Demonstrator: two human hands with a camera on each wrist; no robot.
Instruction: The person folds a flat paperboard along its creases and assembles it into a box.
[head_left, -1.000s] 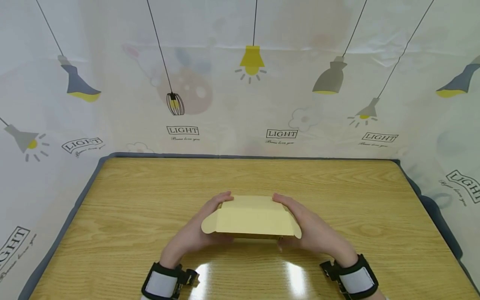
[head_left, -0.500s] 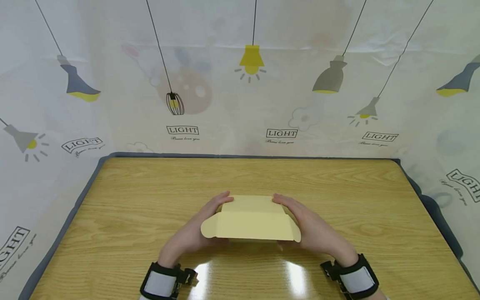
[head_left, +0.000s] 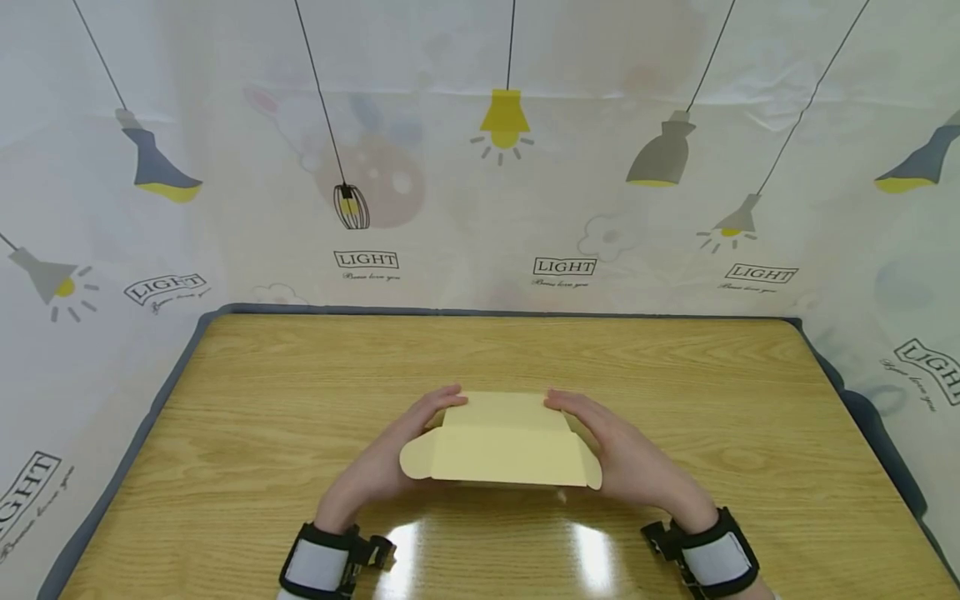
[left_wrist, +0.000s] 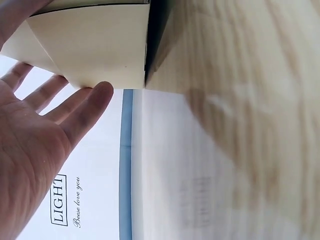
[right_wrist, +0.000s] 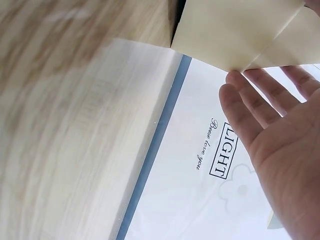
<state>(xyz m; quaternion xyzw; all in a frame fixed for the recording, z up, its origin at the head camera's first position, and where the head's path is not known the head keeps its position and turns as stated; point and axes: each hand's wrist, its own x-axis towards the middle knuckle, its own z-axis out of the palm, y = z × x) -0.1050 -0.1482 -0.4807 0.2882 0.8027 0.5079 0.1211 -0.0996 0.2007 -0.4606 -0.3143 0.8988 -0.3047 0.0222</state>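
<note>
Pale yellow card forms the box [head_left: 501, 435], in the lower centre of the head frame, directly between the left hand [head_left: 384, 457] and the right hand [head_left: 632, 460]. Its long axis runs left to right across the frame, so each hand meets one end; neither looks plainly nearer. Both hands pinch it, their fingers [left_wrist: 89, 112] stretched along the far side with tips against the card; the left thumb [left_wrist: 14, 17] lies on the opposite side, while the right one barely shows. A flap [head_left: 510, 460] with rounded ends hangs toward the bottom of the frame. Whether the box touches the desk [head_left: 255, 417] cannot be told.
</note>
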